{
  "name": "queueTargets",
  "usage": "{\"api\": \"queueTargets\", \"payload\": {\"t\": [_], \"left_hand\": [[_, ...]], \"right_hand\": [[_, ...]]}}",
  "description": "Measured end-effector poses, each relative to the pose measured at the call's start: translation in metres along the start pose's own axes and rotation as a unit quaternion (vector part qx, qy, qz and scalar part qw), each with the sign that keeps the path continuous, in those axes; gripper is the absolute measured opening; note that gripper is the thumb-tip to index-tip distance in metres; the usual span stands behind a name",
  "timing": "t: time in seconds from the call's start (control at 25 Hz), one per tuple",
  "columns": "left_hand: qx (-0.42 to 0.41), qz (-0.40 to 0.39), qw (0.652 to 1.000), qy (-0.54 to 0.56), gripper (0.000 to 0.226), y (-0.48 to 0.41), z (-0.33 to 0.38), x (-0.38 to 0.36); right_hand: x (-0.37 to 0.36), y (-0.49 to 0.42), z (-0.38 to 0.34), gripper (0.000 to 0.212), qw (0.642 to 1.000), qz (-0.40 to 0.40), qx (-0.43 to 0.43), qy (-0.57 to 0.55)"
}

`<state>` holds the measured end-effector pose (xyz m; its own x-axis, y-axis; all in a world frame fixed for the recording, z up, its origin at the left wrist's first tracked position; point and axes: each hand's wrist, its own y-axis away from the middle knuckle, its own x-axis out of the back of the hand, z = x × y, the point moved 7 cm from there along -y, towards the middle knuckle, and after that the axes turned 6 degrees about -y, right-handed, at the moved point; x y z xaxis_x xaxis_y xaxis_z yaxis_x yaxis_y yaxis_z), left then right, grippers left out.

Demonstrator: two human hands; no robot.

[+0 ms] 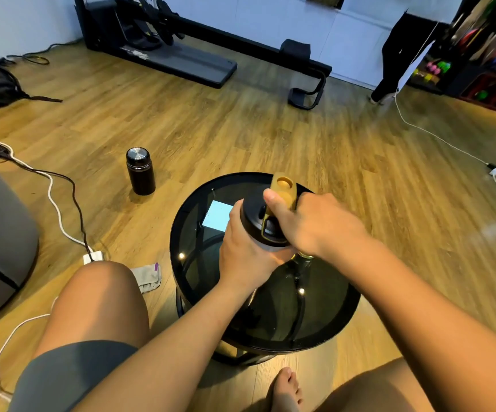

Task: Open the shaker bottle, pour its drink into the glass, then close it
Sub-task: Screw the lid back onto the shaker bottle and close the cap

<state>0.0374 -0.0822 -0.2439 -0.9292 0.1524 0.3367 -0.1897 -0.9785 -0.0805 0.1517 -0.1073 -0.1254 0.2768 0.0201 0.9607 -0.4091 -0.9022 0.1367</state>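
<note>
Left hand (242, 257) is gripping the upright shaker (266, 233) body, right hand (309, 221) is clamping its lid (258, 215) from above; glass directly below-right, mostly hidden.

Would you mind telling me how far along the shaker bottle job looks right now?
Nothing looks finished. In hand: the left hand grips the shaker bottle while the right hand works its flip cap. The glass is mostly hidden below. Pouring and closing seem left.

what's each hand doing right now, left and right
Left hand: closed around the body of the shaker bottle, holding it over the round table.
Right hand: closed on the bottle's lid, thumb on top.
</note>
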Motion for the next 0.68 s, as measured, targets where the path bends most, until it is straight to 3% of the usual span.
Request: {"api": "queueTargets", "payload": {"t": [0.12, 0.2, 0.28, 0.36, 0.56, 0.68], "left_hand": [[-0.01, -0.009, 1.0, -0.009, 0.115, -0.005, -0.003, 0.002], [-0.009, -0.03, 1.0, 0.002, 0.117, -0.009, -0.009, 0.002], [-0.003, -0.058, 0.998, -0.009, 0.124, -0.012, -0.012, 0.002], [-0.003, -0.076, 0.997, -0.025, 0.131, -0.015, -0.014, 0.002], [-0.013, -0.052, 0.999, -0.008, 0.116, -0.018, -0.012, 0.004], [-0.008, -0.037, 0.999, 0.007, 0.115, -0.015, -0.01, 0.005]], "right_hand": [[0.026, -0.007, 0.006, 0.074, 0.998, 0.009, 0.036, 0.055], [0.036, -0.014, -0.011, 0.073, 0.985, 0.03, 0.163, 0.036], [0.024, -0.011, -0.03, 0.068, 0.962, -0.033, 0.27, 0.01], [0.007, -0.011, -0.035, 0.061, 0.962, -0.075, 0.261, -0.003], [0.01, -0.021, -0.023, 0.081, 0.987, 0.013, 0.133, 0.085], [0.022, -0.022, -0.017, 0.078, 0.987, 0.036, 0.104, 0.117]]}}
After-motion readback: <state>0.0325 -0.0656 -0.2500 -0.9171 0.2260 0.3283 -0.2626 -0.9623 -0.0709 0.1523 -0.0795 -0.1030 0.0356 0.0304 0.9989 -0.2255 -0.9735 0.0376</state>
